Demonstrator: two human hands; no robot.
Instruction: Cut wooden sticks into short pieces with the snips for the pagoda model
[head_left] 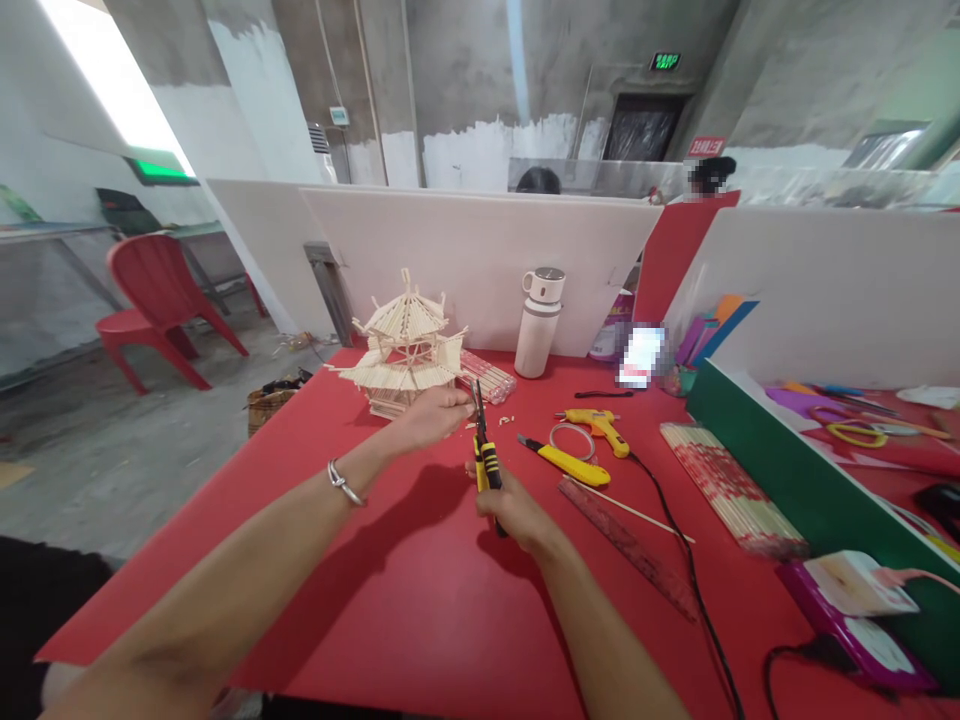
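Observation:
My right hand (516,508) is wrapped round the yellow-and-black handles of a pair of pliers (489,462), whose dark jaws point away from me. Close beside the jaws, my left hand (431,418) is closed in a pinch; what lies between its fingertips is too small to make out. Just behind the left hand stands a small pagoda model (409,350) built of pale wooden sticks, with two tiers of roof. Small stick offcuts (506,420) lie on the red table near the plier tips.
Right of my hands lie a yellow utility knife (574,466), a glue gun (600,428) with a black cord, a red ruler (630,545) and a thin stick. A white bottle (538,325) stands behind. Bundled sticks (727,485) and a power strip (862,620) are farther right.

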